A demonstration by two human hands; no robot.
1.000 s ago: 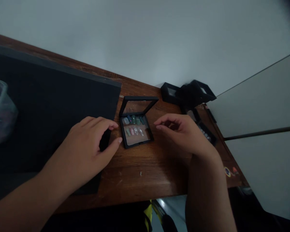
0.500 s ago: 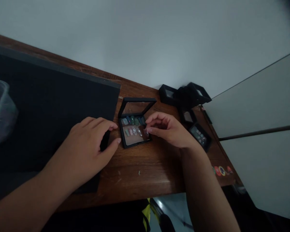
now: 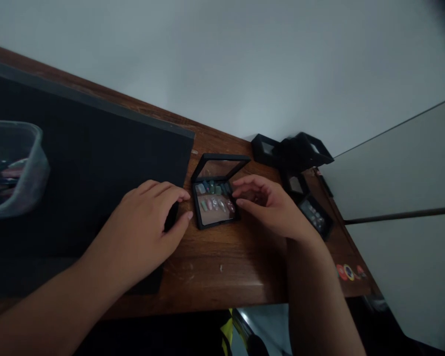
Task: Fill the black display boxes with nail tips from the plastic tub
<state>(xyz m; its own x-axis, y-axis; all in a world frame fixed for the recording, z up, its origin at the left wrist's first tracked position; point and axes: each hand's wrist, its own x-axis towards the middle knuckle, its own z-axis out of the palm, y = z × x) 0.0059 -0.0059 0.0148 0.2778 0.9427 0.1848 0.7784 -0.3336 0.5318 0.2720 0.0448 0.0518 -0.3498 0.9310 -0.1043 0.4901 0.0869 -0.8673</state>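
A small black case stands on the wooden table with its framed lid tilted up. Inside it lie two rows of false nails: bluish and green ones at the back, and pale glossy false nails in front. My left hand rests beside the case's left edge, thumb and fingers apart, holding nothing. At the right edge is my right hand. Its thumb and fingertips stand slightly apart near the last nail of the front row, with nothing seen between them.
A clear plastic tub with shiny pieces in it sits on a black mat at left. Several black cases are piled against the wall, and another case with nails lies at right. Round stickers mark the table's right end.
My right hand's fingers have parted, and the reddish nail they held now lies at the right of the front row. The view has shifted slightly left.
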